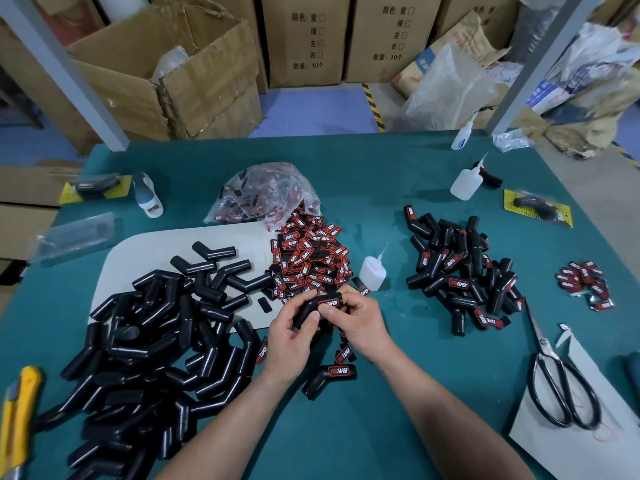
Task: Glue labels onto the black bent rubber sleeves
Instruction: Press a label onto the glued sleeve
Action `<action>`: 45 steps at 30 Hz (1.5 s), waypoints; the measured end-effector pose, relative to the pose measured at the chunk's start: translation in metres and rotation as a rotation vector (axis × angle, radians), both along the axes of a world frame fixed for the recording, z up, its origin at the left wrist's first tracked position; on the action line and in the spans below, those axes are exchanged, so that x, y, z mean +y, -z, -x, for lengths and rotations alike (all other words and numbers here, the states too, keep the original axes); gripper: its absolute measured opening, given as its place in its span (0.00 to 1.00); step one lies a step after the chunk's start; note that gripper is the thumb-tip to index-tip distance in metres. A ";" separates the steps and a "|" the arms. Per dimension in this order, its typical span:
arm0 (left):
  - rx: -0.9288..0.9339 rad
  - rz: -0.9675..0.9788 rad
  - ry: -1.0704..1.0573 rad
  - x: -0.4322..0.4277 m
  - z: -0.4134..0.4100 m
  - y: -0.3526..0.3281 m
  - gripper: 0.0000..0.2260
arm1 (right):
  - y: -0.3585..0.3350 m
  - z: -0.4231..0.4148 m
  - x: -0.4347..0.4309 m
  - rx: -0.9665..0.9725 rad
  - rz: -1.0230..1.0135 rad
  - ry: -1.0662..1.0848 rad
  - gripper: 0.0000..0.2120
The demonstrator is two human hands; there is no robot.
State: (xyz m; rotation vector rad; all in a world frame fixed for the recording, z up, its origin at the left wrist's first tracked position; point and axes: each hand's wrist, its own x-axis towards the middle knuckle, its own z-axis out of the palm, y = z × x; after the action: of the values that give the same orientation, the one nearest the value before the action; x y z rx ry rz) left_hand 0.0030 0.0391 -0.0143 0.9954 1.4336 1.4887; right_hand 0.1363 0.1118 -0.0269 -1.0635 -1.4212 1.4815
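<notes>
Both hands hold one black bent rubber sleeve [309, 311] above the green table [381, 188]. My left hand [291, 337] grips its lower leg. My right hand [360, 323] grips the upper leg, thumb pressing beside a red-and-black label [331, 302] stuck on it. A heap of loose labels [311, 258] lies just beyond my hands. Unlabelled sleeves [149, 341] are piled at the left, labelled sleeves [460, 271] at the right. One labelled sleeve [332, 375] lies under my wrists. A small glue bottle [372, 271] stands right of the label heap.
A plastic bag of labels [266, 192] sits behind the heap. Scissors [557, 379] lie on paper at the right, with a small label cluster [585, 282] above them. Two more glue bottles [465, 183] stand at the back right. A yellow utility knife [17, 420] lies front left. Cardboard boxes [173, 74] stand behind the table.
</notes>
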 end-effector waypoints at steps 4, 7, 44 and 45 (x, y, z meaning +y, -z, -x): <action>-0.053 0.022 -0.055 0.001 0.003 0.001 0.08 | -0.002 0.001 -0.005 -0.030 -0.074 -0.026 0.05; -0.071 0.049 -0.089 0.003 0.006 0.001 0.07 | -0.002 0.003 -0.007 -0.076 -0.135 -0.023 0.14; 0.450 -0.221 -0.100 0.004 -0.002 0.011 0.07 | -0.008 -0.002 -0.003 0.006 -0.009 -0.016 0.06; 0.460 -0.226 -0.100 0.004 -0.002 0.011 0.07 | -0.008 -0.001 -0.003 0.007 -0.003 -0.012 0.08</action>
State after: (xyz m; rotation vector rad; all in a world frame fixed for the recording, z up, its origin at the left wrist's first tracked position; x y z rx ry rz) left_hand 0.0051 0.0430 -0.0258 1.4984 1.6749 1.5858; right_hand 0.1378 0.1089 -0.0193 -1.0482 -1.4266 1.4895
